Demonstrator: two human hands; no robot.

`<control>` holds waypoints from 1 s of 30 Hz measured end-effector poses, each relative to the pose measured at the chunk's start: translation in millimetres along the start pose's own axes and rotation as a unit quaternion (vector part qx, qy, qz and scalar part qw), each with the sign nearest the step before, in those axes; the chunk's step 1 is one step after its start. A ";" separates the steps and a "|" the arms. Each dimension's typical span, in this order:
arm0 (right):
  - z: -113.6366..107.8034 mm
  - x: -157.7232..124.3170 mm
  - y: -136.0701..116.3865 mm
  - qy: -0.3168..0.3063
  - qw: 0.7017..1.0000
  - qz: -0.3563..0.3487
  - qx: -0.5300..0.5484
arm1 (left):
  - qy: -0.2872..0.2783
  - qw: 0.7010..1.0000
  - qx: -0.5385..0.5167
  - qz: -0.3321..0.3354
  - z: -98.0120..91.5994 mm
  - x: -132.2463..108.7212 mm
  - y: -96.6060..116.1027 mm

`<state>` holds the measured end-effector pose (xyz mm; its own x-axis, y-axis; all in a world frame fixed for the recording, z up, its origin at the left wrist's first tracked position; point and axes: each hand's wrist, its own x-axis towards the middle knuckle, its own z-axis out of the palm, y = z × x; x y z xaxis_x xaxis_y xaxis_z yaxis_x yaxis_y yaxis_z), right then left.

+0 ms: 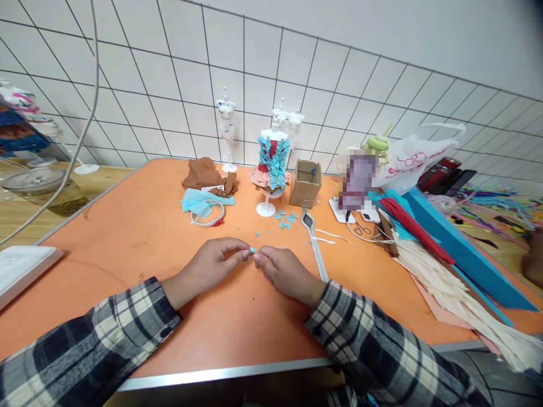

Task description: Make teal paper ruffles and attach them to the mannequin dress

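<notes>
My left hand (212,265) and my right hand (285,273) meet at the middle of the orange table (139,226), fingertips pinched together on a tiny blue paper piece (252,249). Both rest low over the tabletop. Beyond them stands a small white mannequin (271,164) dressed in blue and red paper bows over a pink skirt. Several loose blue paper bows (285,219) lie by its base. A grey-handled tool (314,243) lies just right of my right hand.
A small cardboard box (305,182), brown and blue paper with a tape ring (207,213), two bare mannequins (226,127) at the wall, scissors (360,228), coloured paper sheets (445,243) and cream strips on the right, a plastic bag (413,158), a white object (21,268) at left.
</notes>
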<state>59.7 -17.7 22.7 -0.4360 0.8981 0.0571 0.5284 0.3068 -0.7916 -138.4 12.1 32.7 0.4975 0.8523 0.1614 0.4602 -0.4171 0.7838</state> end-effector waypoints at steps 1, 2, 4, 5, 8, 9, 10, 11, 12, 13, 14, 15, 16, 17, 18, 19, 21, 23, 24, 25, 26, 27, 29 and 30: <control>0.1 0.2 -0.1 0.005 1.000 -0.001 0.000 | 0.002 1.000 -0.003 0.000 0.2 0.1 -0.3; 0.2 0.4 -0.3 0.008 1.000 0.001 0.004 | 0.005 1.000 -0.007 0.001 0.3 0.3 -0.5; 0.8 0.7 -1.2 0.009 1.000 0.009 0.021 | 0.010 1.000 -0.015 0.003 0.5 0.7 -0.8; 1.4 0.7 -1.9 0.010 0.999 0.015 0.032 | 0.012 1.000 -0.019 0.004 0.6 0.8 -0.8; 4.2 -0.3 -4.0 0.012 0.997 0.039 0.065 | 0.016 0.999 -0.034 0.005 1.2 1.0 -0.5; 5.5 -0.9 -4.5 0.012 0.996 0.048 0.078 | 0.016 0.999 -0.040 0.004 1.5 1.0 -0.5; 6.7 -1.4 -4.8 0.013 0.994 0.056 0.091 | 0.017 0.999 -0.045 0.002 1.9 0.9 -0.7; 7.8 -1.8 -4.6 0.013 0.993 0.061 0.102 | 0.016 0.999 -0.050 0.000 2.4 0.8 -1.1; 8.8 -1.9 -3.9 0.015 0.992 0.064 0.110 | 0.013 0.998 -0.055 -0.002 2.8 0.7 -1.7; 9.3 -1.5 -2.6 0.019 0.991 0.064 0.114 | 0.011 0.998 -0.059 -0.005 3.3 0.8 -2.4; 9.4 -0.7 -0.7 0.027 0.991 0.063 0.118 | 0.010 0.998 -0.061 -0.009 3.7 0.9 -3.2; 9.1 0.6 1.7 0.041 0.989 0.063 0.126 | 0.011 0.998 -0.062 -0.012 3.9 1.1 -3.9; 8.2 2.4 4.4 0.061 0.986 0.064 0.139 | 0.017 0.998 -0.063 -0.011 3.9 1.4 -4.6; 7.0 4.3 7.2 0.084 0.982 0.066 0.159 | 0.025 0.997 -0.067 -0.008 3.7 1.8 -5.0; 5.5 6.1 9.7 0.106 0.975 0.066 0.182 | 0.035 0.997 -0.074 -0.002 3.3 2.2 -5.2; 3.9 7.6 11.5 0.122 0.968 0.066 0.208 | 0.042 0.995 -0.087 0.004 2.8 2.5 -5.2; 1.8 8.9 12.2 0.114 0.952 0.072 0.273 | 0.050 0.990 -0.128 0.015 2.1 2.8 -4.2; 2.4 8.0 9.3 0.057 0.930 0.086 0.353 | 0.048 0.983 -0.178 0.016 2.2 2.6 -2.5; 4.0 7.2 7.2 0.025 0.915 0.092 0.392 | 0.049 0.978 -0.202 0.015 2.7 2.3 -1.7; 6.4 6.6 5.2 0.002 0.900 0.096 0.424 | 0.049 0.974 -0.222 0.015 3.6 2.1 -0.9; 9.3 6.4 3.6 -0.006 0.889 0.099 0.447 | 0.051 0.970 -0.238 0.014 4.8 1.9 -0.3; 12.3 6.6 2.5 0.000 0.882 0.102 0.461 | 0.055 0.966 -0.252 0.011 6.3 1.6 -0.1; 17.6 8.4 2.3 0.031 0.877 0.110 0.467 | 0.070 0.958 -0.276 0.001 10.1 1.0 -0.8; 19.4 9.6 2.7 0.045 0.878 0.115 0.463 | 0.078 0.954 -0.290 -0.006 12.2 0.7 -1.7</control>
<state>42.8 -14.5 9.3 -0.3148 0.9366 -0.1541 -0.2416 -0.2360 -0.9413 -129.9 9.5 24.1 0.3581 0.9117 0.2014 -0.0417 -0.1999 0.9789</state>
